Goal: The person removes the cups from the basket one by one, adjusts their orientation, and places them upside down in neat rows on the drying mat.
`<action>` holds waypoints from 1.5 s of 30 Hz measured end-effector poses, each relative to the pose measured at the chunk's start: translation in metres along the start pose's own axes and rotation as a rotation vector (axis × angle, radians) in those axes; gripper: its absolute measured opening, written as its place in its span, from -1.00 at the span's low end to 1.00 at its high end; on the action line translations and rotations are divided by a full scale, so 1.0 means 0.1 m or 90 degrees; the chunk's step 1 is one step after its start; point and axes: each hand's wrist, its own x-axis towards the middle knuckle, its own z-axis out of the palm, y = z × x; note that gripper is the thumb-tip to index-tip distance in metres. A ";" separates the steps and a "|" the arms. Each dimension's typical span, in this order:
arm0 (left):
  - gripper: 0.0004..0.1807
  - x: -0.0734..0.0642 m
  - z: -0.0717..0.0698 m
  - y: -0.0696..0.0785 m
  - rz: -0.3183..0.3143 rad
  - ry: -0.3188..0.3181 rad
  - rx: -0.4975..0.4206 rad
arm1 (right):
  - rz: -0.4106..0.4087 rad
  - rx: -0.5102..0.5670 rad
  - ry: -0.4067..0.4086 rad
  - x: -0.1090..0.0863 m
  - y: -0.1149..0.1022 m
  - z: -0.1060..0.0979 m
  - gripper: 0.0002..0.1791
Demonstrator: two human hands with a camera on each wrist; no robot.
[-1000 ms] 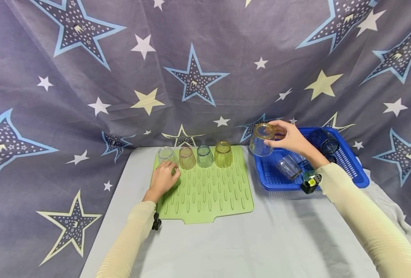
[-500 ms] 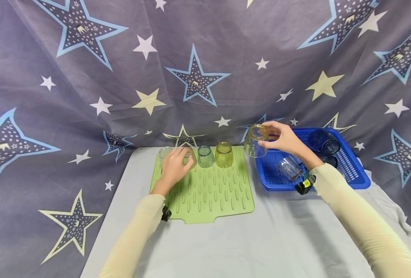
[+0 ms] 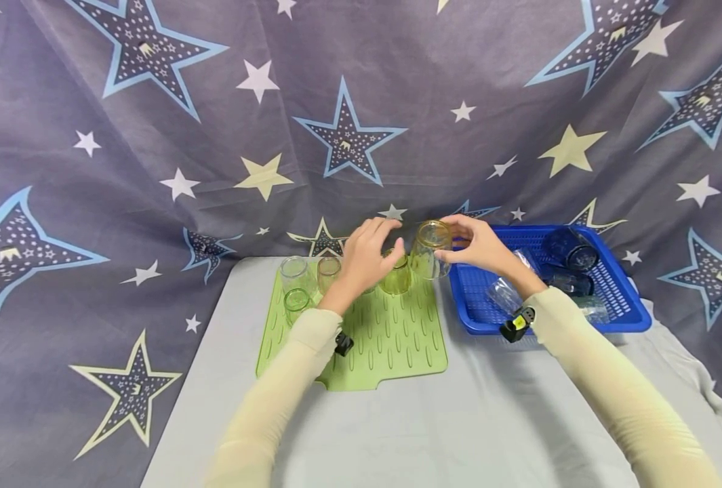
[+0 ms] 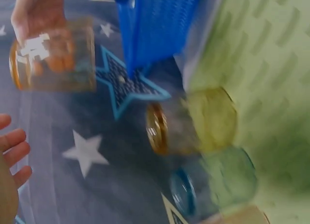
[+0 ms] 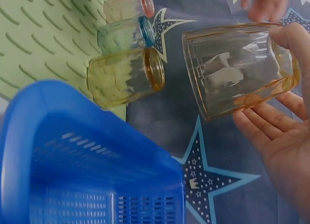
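Observation:
My right hand (image 3: 479,245) grips a large pale amber drinking glass (image 3: 432,251) upside down, thumb on one side and fingers on the other, raised over the mat's back right corner. My left hand (image 3: 369,254) holds nothing; its thumb and fingers are spread just left of that glass. On the green ribbed mat (image 3: 391,346) stand upturned glasses: a clear one (image 3: 295,272), a pinkish one (image 3: 328,270), a yellow one (image 3: 397,276) and, closer to me, a green one (image 3: 297,303). In the right wrist view a blue-tinted glass (image 5: 126,35) shows beside the yellow one; my left hand mostly hides it in the head view.
A blue plastic basket (image 3: 626,308) stands right of the mat, with a clear glass (image 3: 504,296) and dark blue glasses (image 3: 571,249) lying in it. A star-patterned curtain (image 3: 214,135) hangs behind the white-covered table (image 3: 446,434).
My left hand has moved right from the green glass, uncovering it, across the row toward the other hand. My right hand has carried the amber glass left, from the basket's edge to above the mat.

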 end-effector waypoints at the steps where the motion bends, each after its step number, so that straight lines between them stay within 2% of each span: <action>1: -0.64 0.04 0.03 0.04 -0.002 -0.005 -0.005 | -0.003 0.004 -0.003 0.01 0.00 0.02 -0.34; 9: -0.54 0.20 0.15 0.24 -0.034 -0.087 -0.018 | -0.008 0.018 -0.015 0.05 -0.04 0.12 -0.32; 14: -0.51 0.25 0.21 0.29 -0.057 -0.113 -0.027 | -0.016 0.019 -0.022 0.04 -0.06 0.15 -0.33; 21: -0.47 0.30 0.22 0.37 -0.087 -0.184 -0.047 | -0.023 0.018 -0.031 0.03 -0.07 0.21 -0.27; 25: -0.44 0.32 0.22 0.40 -0.105 -0.224 -0.038 | -0.032 0.018 -0.035 0.03 -0.07 0.25 -0.25; 34: -0.40 0.34 0.22 0.43 -0.117 -0.259 0.002 | -0.048 -0.009 -0.025 0.02 -0.11 0.28 -0.25; 45: -0.40 0.38 0.21 0.42 -0.166 -0.292 0.017 | -0.036 -0.018 -0.012 0.02 -0.17 0.30 -0.24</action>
